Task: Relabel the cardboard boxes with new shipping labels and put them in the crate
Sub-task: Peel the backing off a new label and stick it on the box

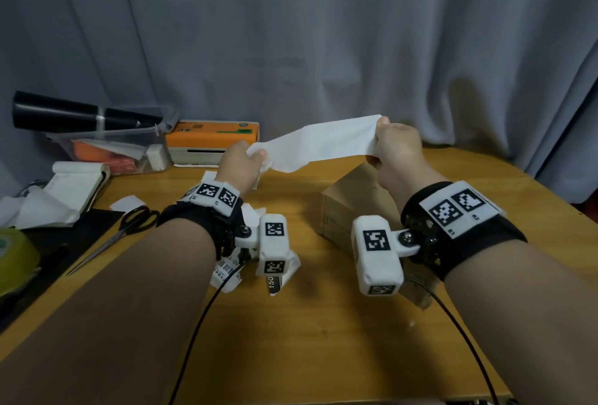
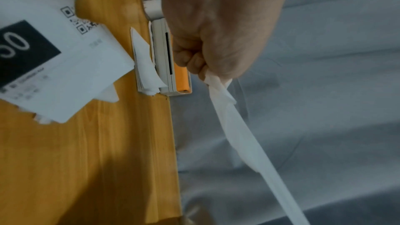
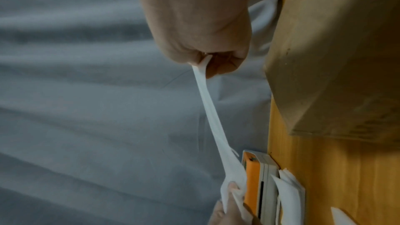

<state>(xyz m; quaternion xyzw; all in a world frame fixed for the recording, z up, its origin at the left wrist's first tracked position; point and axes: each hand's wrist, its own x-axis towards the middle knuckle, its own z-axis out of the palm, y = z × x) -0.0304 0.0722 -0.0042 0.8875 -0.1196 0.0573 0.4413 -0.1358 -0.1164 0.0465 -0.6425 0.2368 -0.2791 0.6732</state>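
Head cam: left hand (image 1: 241, 163) and right hand (image 1: 396, 145) each pinch the white sheet (image 1: 318, 142), probably peeling a label for the box (image 1: 351, 207).

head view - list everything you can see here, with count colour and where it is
paper strip: 1, white, stretched in the air between both hands
cardboard box: 1, brown, on the table under the right hand
label printer: 1, orange and white, back of the table
loose printed labels: several, white with black print, on the table under the left wrist
scissors: 1, black handles, left on the table
clear bin: 1, transparent, back left, holding papers
black roll: 1, lying across the bin
table: 1, wood
curtain: grey, behind
left hand: grips the strip's left end
right hand: grips its right end
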